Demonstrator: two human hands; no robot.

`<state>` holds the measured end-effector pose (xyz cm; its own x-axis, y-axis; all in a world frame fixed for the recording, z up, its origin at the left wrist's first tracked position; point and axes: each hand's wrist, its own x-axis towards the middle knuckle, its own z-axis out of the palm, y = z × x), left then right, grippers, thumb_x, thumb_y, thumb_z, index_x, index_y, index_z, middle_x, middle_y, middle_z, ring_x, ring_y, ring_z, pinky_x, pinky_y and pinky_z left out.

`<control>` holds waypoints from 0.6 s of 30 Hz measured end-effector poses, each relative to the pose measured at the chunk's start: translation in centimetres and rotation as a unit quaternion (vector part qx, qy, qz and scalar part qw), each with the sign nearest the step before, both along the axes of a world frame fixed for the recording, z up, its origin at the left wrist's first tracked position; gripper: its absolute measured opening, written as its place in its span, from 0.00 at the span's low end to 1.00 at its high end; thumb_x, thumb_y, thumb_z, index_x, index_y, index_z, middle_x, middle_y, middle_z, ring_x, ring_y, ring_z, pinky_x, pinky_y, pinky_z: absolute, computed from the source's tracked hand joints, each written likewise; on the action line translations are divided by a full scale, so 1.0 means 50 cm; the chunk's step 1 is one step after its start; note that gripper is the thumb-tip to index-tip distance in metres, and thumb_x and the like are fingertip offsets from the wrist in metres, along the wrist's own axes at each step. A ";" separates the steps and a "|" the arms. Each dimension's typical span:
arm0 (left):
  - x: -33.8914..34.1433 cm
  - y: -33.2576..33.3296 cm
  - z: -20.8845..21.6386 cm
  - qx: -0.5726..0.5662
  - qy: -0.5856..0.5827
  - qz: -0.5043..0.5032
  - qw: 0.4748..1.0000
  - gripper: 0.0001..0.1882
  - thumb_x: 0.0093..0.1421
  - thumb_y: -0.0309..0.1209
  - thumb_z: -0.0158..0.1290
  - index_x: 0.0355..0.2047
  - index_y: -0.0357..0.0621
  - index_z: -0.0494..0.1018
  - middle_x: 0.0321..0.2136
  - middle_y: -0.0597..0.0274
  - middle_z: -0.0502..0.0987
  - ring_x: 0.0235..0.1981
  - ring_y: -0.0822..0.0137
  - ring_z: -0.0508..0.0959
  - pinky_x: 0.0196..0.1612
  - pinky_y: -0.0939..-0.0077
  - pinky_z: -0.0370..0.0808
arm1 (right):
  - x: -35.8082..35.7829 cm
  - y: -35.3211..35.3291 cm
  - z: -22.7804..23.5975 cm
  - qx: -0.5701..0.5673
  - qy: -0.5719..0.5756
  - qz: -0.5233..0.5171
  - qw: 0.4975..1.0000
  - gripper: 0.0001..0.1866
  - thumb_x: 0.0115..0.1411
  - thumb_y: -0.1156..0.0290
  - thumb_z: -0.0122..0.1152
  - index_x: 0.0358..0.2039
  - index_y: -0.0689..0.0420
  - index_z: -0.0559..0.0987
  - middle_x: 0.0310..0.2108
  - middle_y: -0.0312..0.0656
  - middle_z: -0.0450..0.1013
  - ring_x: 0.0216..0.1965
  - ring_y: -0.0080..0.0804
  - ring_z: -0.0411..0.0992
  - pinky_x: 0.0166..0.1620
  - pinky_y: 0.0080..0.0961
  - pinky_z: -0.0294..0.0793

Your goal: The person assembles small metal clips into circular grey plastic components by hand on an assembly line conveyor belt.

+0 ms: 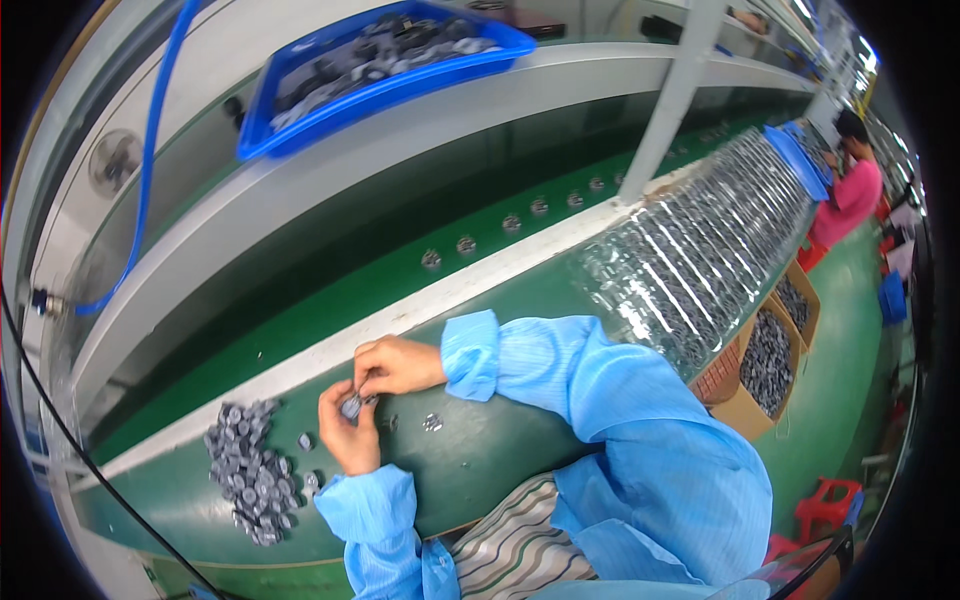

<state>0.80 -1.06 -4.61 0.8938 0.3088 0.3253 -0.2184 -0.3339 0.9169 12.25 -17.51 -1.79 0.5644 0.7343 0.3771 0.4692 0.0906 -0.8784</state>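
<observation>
Both hands meet over the green bench, fingers closed around one small grey round part (351,407). My left hand (349,440) grips it from the near side, and my right hand (402,364) pinches at its upper right. Fingers cover much of the part, so its exact kind is not visible. To the left of my left hand lies a heap of small dark grey round parts (250,475), with a few loose ones (305,441) beside it. Right of my hands, a small shiny metallic piece (432,422) rests on the bench.
Beyond a white rail, a green conveyor belt (380,285) carries several small round parts. A blue tray (390,85) of grey parts stands on the ledge above. Clear plastic trays (690,250) cover the bench at right, near cardboard boxes (768,365) of parts. A person in pink (855,200) works farther off.
</observation>
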 end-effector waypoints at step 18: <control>0.002 -0.028 0.029 -0.017 0.021 0.040 0.999 0.25 0.51 0.10 0.63 0.50 0.34 0.74 0.42 0.59 0.81 0.43 0.69 0.80 0.47 0.76 0.78 | -0.012 -0.012 0.039 -0.033 -0.136 -0.055 0.989 0.04 0.58 0.75 0.64 0.32 0.61 0.77 0.33 0.45 0.73 0.37 0.46 0.75 0.40 0.38 0.75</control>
